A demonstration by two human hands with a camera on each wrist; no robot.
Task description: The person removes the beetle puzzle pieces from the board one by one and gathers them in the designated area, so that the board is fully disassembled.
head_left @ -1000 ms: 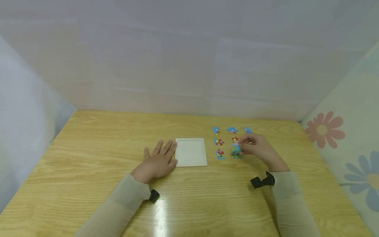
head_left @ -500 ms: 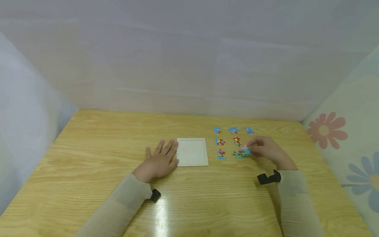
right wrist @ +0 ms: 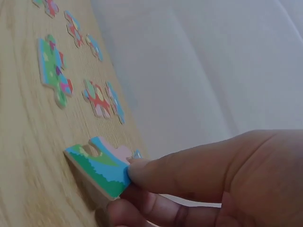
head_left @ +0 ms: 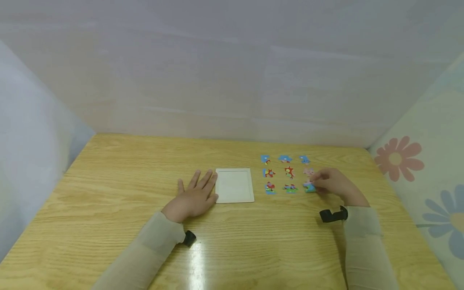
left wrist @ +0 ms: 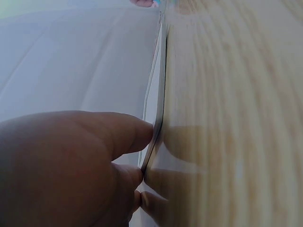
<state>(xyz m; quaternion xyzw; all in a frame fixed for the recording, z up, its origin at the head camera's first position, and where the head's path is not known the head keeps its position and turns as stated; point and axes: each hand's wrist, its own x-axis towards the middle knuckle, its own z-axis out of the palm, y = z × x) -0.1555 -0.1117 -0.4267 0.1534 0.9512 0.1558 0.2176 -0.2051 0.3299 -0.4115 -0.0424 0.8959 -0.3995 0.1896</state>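
My right hand (head_left: 335, 184) pinches a puzzle piece (right wrist: 102, 165) with green, blue and pink print between thumb and fingers. In the right wrist view one edge of that piece is tilted up from the wood. Beside it lie loose puzzle pieces in rows, such as a red one (head_left: 289, 172) and a green and pink one (right wrist: 54, 68). Left of the pieces is a square white puzzle tray (head_left: 234, 185) with a raised rim. My left hand (head_left: 192, 200) lies flat with fingers spread, its thumb and fingertips at the tray's left edge.
The wooden table (head_left: 232, 241) runs back to a pale cloth wall (head_left: 217, 80). A side panel with a red flower (head_left: 398, 158) stands at the right. Black straps with cameras (head_left: 333, 215) sit on both wrists.
My right hand has carried the pinched puzzle piece rightward and down to the right end of the front row, uncovering the pieces behind it. The left hand stays at the tray.
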